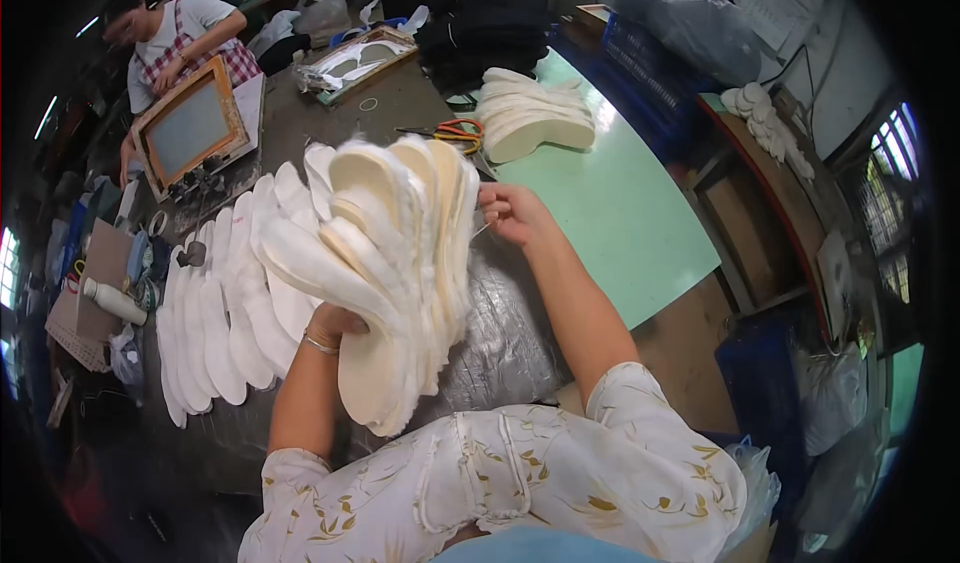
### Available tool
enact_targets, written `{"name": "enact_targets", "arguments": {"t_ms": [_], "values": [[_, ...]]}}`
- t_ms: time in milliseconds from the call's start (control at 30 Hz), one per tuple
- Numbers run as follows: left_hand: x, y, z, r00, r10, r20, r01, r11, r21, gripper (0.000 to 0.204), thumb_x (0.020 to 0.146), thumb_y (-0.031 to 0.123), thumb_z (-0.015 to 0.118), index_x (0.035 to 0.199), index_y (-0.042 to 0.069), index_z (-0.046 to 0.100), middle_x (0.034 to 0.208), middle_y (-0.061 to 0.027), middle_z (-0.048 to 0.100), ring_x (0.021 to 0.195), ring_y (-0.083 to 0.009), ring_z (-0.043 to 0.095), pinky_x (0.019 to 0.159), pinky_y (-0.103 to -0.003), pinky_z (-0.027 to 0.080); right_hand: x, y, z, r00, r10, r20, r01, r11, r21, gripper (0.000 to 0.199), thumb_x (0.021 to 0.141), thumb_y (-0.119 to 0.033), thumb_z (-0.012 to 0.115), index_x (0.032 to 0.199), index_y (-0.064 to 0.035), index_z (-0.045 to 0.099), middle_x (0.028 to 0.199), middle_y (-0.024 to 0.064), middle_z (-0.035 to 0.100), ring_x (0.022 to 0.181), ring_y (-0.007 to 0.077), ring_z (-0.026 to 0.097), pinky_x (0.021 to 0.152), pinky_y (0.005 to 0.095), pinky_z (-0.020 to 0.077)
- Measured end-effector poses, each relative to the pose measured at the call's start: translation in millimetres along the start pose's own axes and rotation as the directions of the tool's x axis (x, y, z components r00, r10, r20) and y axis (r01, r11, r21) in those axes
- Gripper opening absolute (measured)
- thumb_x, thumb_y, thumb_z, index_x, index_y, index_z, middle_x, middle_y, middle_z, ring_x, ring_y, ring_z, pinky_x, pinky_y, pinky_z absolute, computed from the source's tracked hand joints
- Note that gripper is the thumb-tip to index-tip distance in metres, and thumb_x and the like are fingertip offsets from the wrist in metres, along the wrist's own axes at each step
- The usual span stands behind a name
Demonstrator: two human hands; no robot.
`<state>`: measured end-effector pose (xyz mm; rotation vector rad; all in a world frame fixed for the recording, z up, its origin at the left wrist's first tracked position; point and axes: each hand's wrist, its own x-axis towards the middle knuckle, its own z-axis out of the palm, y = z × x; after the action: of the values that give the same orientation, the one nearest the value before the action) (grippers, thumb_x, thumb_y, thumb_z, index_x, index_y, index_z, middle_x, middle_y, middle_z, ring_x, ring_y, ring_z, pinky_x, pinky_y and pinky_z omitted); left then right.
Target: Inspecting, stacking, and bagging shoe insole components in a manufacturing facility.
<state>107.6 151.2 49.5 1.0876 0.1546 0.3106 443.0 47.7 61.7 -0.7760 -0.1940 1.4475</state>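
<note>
A thick stack of fleecy cream insoles (375, 253) stands on edge in front of me, its layers fanned out. My left hand (340, 325) grips the stack low on its left side, with most of the fingers hidden behind the insoles. To the right of the stack, my right hand (510, 213) is closed in a pinch. A thin white string (484, 229) runs from its fingers toward the stack's edge. Rows of white insoles (225, 313) lie overlapped on the dark table to the left.
Beyond the stack lie orange-handled scissors (458, 135). Another pile of cream insoles (530, 113) rests on a green board (625, 203). At the far left a person (190, 43) handles a wooden screen frame (195, 128). A white bottle (115, 301) stands at the left edge.
</note>
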Motion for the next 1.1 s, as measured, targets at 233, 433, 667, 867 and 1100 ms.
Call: {"name": "enact_targets", "arguments": {"t_ms": [233,433,667,867,1100], "values": [[45.0,14.1,41.8,0.971,-0.147,0.188,0.037,0.871,0.491,0.126,0.055,0.023,0.085,0.153,0.003,0.009,0.144,-0.0097,0.041,0.131,-0.0201,0.041,0.110,-0.031,0.030,-51.6,-69.7,32.1,0.945,-0.105,0.311,0.169,0.968,-0.186,0.040,0.091,-0.003,0.047,0.130,0.0029,0.053,0.061,-0.0039,0.046,0.043,0.0003,0.028,0.040,0.0164,0.0254],[83.1,13.5,66.2,0.942,-0.282,0.184,0.056,0.670,0.741,0.128,0.057,0.027,0.084,0.154,0.002,0.004,0.143,-0.0188,0.039,0.132,-0.0254,0.039,0.111,-0.033,0.029,-155.6,-85.8,63.4,0.904,0.133,0.407,0.295,0.495,-0.817,0.046,0.094,-0.011,0.050,0.140,-0.0052,0.051,0.065,-0.0016,0.056,0.051,0.0038,0.049,0.042,0.0182,0.0304],[122.7,1.0,90.8,0.910,-0.412,0.036,0.174,0.459,0.871,0.129,0.056,0.039,0.084,0.152,-0.002,0.008,0.139,-0.0261,0.044,0.128,-0.0322,0.046,0.108,-0.033,0.035,-238.3,-70.9,63.6,0.844,0.278,0.458,0.429,0.159,-0.889,0.054,0.092,-0.013,0.056,0.145,-0.0056,0.044,0.067,0.0052,0.065,0.054,0.0112,0.059,0.053,0.0248,0.0480],[141.6,-4.0,118.4,0.908,-0.413,-0.071,0.259,0.420,0.870,0.122,0.057,0.039,0.084,0.150,-0.002,0.016,0.135,-0.0238,0.049,0.122,-0.0297,0.052,0.103,-0.034,0.041,-255.5,14.5,30.8,0.920,0.226,0.321,0.323,0.027,-0.946,0.061,0.089,-0.023,0.065,0.147,-0.0192,0.043,0.075,0.0090,0.065,0.066,0.0189,0.061,0.068,0.0330,0.0502],[117.4,-23.4,61.0,0.967,-0.256,0.019,0.204,0.813,0.546,0.106,0.065,0.023,0.081,0.149,-0.002,0.021,0.136,-0.0185,0.048,0.120,-0.0248,0.052,0.101,-0.036,0.041,-190.0,113.5,-82.9,0.758,-0.651,0.036,0.390,0.408,-0.825,0.013,0.088,-0.010,0.065,0.099,-0.0027,0.068,0.082,0.0025,0.066,0.077,0.0108,0.061,0.071,0.0268,0.0497]]}}
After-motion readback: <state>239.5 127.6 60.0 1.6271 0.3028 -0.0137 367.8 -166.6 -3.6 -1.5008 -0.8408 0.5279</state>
